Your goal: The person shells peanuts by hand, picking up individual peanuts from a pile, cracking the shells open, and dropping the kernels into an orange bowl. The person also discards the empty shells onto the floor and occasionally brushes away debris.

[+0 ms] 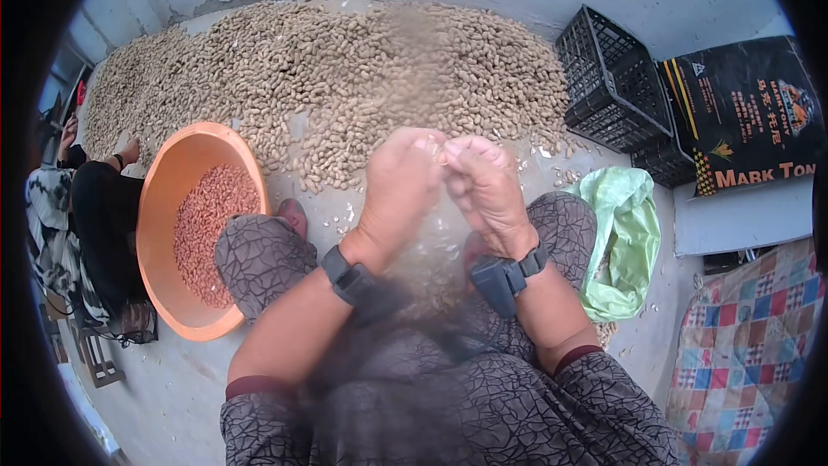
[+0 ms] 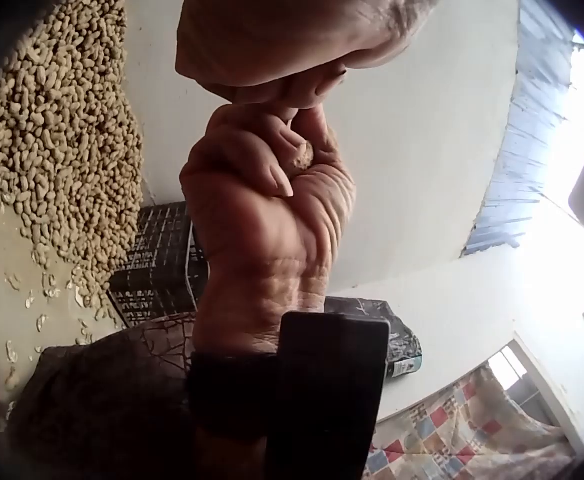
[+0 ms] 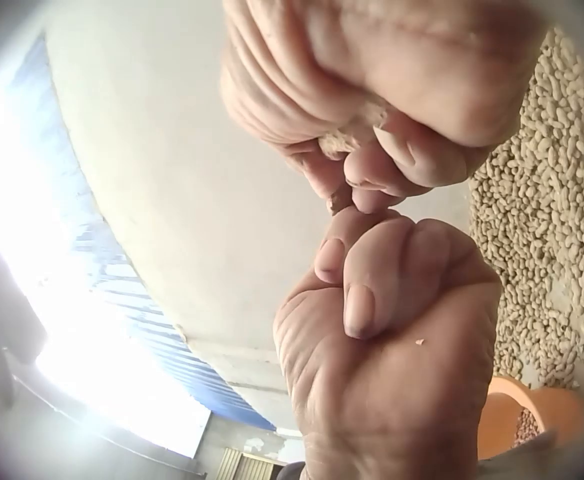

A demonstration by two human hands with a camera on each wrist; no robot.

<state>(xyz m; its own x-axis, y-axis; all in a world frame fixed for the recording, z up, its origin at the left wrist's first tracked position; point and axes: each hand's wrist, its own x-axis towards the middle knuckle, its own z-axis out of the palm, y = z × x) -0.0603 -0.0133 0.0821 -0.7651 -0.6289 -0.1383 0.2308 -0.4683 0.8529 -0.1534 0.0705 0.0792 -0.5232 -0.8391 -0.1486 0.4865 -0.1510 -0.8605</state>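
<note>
Both hands meet in front of my lap in the head view. My left hand point(image 1: 421, 154) and right hand point(image 1: 463, 157) have curled fingers and pinch a small peanut pod point(image 1: 441, 154) between their tips. In the left wrist view the right hand point(image 2: 272, 170) shows a pale bit of peanut point(image 2: 305, 155) under a bent finger, with the left hand point(image 2: 272, 50) just above it. Seen from the right wrist, the right hand point(image 3: 372, 150) grips a piece of shell point(image 3: 344, 141) directly over the left hand point(image 3: 372, 270). Most of the pod is hidden by fingers.
A wide heap of unshelled peanuts point(image 1: 345, 69) covers the floor ahead. An orange basin point(image 1: 168, 181) holding reddish kernels point(image 1: 211, 224) stands at my left knee. Black crates point(image 1: 612, 78), a black sack point(image 1: 746, 112), a green plastic bag point(image 1: 625, 233) and a checked quilt point(image 1: 742, 354) lie right. Another person point(image 1: 95, 216) sits far left.
</note>
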